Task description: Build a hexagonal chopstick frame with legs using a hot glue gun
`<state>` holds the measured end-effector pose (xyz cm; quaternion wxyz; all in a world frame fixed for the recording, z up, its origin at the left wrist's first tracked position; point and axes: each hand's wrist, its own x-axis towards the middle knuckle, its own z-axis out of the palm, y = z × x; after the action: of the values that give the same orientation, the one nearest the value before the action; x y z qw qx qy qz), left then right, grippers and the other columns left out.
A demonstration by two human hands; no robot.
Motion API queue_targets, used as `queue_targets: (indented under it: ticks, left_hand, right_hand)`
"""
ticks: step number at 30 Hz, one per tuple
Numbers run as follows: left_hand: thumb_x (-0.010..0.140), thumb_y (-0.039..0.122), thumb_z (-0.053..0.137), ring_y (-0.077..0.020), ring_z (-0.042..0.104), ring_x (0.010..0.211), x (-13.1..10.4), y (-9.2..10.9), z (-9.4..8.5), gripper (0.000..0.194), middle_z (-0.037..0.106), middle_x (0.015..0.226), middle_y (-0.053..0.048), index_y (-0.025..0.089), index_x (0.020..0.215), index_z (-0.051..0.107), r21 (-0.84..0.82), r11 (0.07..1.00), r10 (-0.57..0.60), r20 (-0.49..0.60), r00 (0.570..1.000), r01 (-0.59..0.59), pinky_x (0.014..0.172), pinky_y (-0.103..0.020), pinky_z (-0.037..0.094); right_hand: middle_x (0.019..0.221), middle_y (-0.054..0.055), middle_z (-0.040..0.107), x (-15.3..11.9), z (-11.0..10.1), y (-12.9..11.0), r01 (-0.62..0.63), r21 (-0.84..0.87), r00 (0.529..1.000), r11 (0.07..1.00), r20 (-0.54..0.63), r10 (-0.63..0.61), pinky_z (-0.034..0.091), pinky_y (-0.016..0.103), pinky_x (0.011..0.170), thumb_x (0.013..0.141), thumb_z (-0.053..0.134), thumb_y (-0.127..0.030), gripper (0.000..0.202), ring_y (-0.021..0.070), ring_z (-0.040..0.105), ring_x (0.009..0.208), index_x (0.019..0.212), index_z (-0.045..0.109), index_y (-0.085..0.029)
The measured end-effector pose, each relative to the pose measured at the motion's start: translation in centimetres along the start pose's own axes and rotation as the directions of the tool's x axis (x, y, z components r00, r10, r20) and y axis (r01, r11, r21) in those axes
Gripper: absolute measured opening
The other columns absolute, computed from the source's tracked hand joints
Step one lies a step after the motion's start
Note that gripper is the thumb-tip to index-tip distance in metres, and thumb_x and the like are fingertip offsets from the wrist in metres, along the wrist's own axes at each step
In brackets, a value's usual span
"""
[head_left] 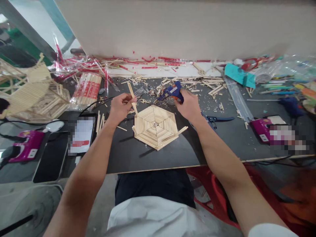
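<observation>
A hexagonal panel of wooden sticks (145, 130) lies flat on the dark table in front of me, with a few short stick pieces standing up at its corners. My left hand (122, 106) pinches a pair of wooden sticks (131, 92) at the panel's upper-left corner; the sticks stand tilted, their lower end by the corner. In my right hand (189, 104) is a blue glue gun (174, 90), its nozzle pointing left above the panel's far edge. I cannot tell whether any glue is coming out.
Pliers (219, 118) lie right of the panel. Packaged chopsticks (86, 87) and a stick structure (37, 92) stand left. Phones (51, 156) and purple power sockets (27, 144) lie near the front. Stick scraps (197, 80) litter the back, beside a second glue gun (291, 106).
</observation>
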<state>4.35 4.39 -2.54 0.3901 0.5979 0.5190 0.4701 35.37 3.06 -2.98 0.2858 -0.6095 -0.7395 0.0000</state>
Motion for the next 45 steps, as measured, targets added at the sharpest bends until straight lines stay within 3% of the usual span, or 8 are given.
queue_targets:
  ticks: [7,15,21,28,32,35,39,45]
  left_hand:
    - [0.078,0.032,0.077,-0.0145,0.068,0.063,-0.1,0.0,0.5,0.021,0.073,0.077,-0.004,0.016,0.091,0.076,-0.013,0.999,0.049,-0.01,0.999,-0.049,0.054,-0.023,0.057]
    - [0.074,0.046,0.082,-0.0155,0.069,0.065,0.0,-0.5,0.6,0.035,0.074,0.079,-0.004,0.017,0.091,0.075,-0.03,0.998,0.05,-0.003,0.999,-0.05,0.053,-0.022,0.056]
    - [0.08,0.047,0.076,-0.0152,0.068,0.066,0.0,-1.1,0.6,0.034,0.075,0.081,-0.004,0.018,0.097,0.075,0.012,0.997,0.076,0.028,0.997,-0.077,0.054,-0.022,0.053]
    - [0.087,0.041,0.069,-0.0156,0.066,0.067,0.2,-1.9,0.5,0.024,0.076,0.084,-0.004,0.018,0.092,0.075,0.245,0.943,0.22,0.056,0.974,-0.227,0.064,-0.026,0.053]
    - [0.091,0.038,0.069,-0.0174,0.068,0.072,0.2,-1.6,0.5,0.021,0.079,0.09,-0.006,0.018,0.092,0.076,0.326,0.882,0.323,0.11,0.94,-0.341,0.07,-0.029,0.054]
    - [0.091,0.034,0.071,-0.0187,0.07,0.078,0.4,-1.6,0.8,0.016,0.08,0.092,-0.007,0.019,0.09,0.077,0.34,0.834,0.408,0.148,0.901,-0.434,0.077,-0.03,0.055]
    - [0.09,0.028,0.075,-0.018,0.07,0.076,0.8,-2.4,1.2,0.01,0.079,0.088,-0.006,0.021,0.094,0.079,0.313,0.814,0.467,0.151,0.871,-0.49,0.076,-0.031,0.055]
    - [0.093,0.039,0.073,-0.0181,0.07,0.073,0.9,-2.4,0.9,0.019,0.078,0.084,-0.006,0.021,0.093,0.08,0.279,0.819,0.462,0.197,0.865,-0.501,0.073,-0.031,0.054]
  right_hand:
    - [0.112,0.019,0.077,0.0,-0.2,0.1,-0.011,0.016,1.0,1.0,0.025,0.01,0.055,0.049,0.091,0.085,0.064,-0.032,0.033,0.0363,0.072,0.101,0.113,0.068,-0.015]
    - [0.111,0.019,0.076,0.0,-0.3,-0.3,-0.029,0.014,0.999,0.999,0.041,0.028,0.054,0.05,0.093,0.085,0.062,-0.031,0.032,0.037,0.071,0.101,0.112,0.068,-0.016]
    - [0.113,0.021,0.075,0.1,0.0,0.1,-0.166,-0.044,0.985,0.985,0.036,0.168,0.052,0.05,0.096,0.088,0.065,-0.033,0.036,0.0385,0.069,0.106,0.117,0.069,-0.011]
    - [0.123,0.025,0.07,-0.2,0.4,1.0,-0.285,-0.086,0.957,0.955,0.037,0.289,0.049,0.056,0.106,0.088,0.074,-0.043,0.052,0.0421,0.064,0.119,0.126,0.069,-0.007]
    - [0.129,0.02,0.069,-0.1,-0.3,0.8,-0.145,-0.012,0.986,0.989,-0.089,0.143,0.046,0.057,0.112,0.091,0.068,-0.038,0.036,0.0377,0.06,0.126,0.119,0.072,-0.015]
    - [0.112,0.014,0.076,0.8,-1.2,-0.7,0.008,0.244,0.995,0.97,-0.1,0.017,0.058,0.048,0.096,0.097,0.059,-0.041,0.031,0.0288,0.07,0.102,0.115,0.073,-0.02]
    - [0.095,0.007,0.077,3.4,-2.0,-4.4,0.141,0.528,0.98,0.838,0.046,-0.194,0.061,0.04,0.079,0.094,0.067,-0.054,0.04,0.0212,0.069,0.079,0.118,0.072,-0.023]
    - [0.094,0.005,0.075,6.0,-0.2,-8.2,0.138,0.69,0.9,0.71,0.212,-0.382,0.057,0.035,0.076,0.09,0.075,-0.045,0.035,0.0183,0.064,0.08,0.116,0.072,-0.022]
